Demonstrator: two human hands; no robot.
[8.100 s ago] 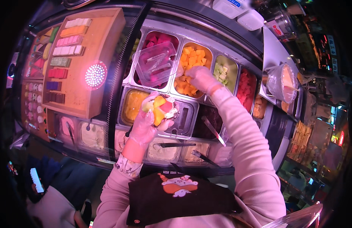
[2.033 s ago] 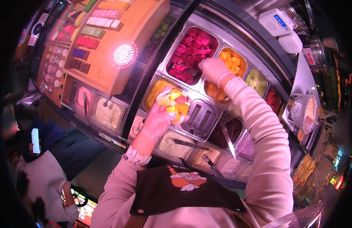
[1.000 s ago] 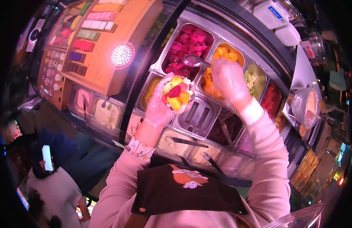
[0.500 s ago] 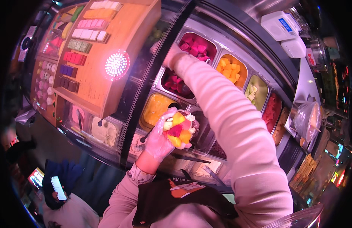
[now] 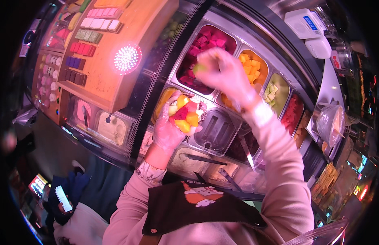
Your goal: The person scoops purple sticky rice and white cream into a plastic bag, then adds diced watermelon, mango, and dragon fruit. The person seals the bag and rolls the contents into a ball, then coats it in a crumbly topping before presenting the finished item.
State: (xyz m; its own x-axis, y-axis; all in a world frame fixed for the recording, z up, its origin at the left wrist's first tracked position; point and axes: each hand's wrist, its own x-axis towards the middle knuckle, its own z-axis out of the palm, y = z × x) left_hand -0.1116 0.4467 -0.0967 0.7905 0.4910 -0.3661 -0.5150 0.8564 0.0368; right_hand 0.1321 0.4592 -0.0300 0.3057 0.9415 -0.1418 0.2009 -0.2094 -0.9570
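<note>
My left hand (image 5: 167, 132), in a clear glove, is closed around a cup topped with mixed fruit chunks (image 5: 186, 113) in yellow, orange, pink, red and white. The cup's wall is mostly hidden by the fingers and fruit. Blurred by motion, my right hand (image 5: 226, 73) pinches a small green fruit (image 5: 200, 68) that looks like a grape. It hovers over the pan of dark red fruit cubes (image 5: 191, 79), to the upper right of the cup. Brighter magenta cubes (image 5: 214, 40) lie in the same pan, partly covered by the hand.
Metal pans hold orange cubes (image 5: 250, 67), pale green cubes (image 5: 271, 93) and red cubes (image 5: 291, 116). A clear lid (image 5: 216, 130) covers a nearer pan; tongs (image 5: 247, 152) lie beside it. Green grapes (image 5: 169, 32) show behind a perforated strip. Someone with a phone (image 5: 63, 199) is at lower left.
My right hand has come back from beyond the perforated strip, toward me and to the right, with a small green fruit in its fingers. The cup has shifted slightly left and up.
</note>
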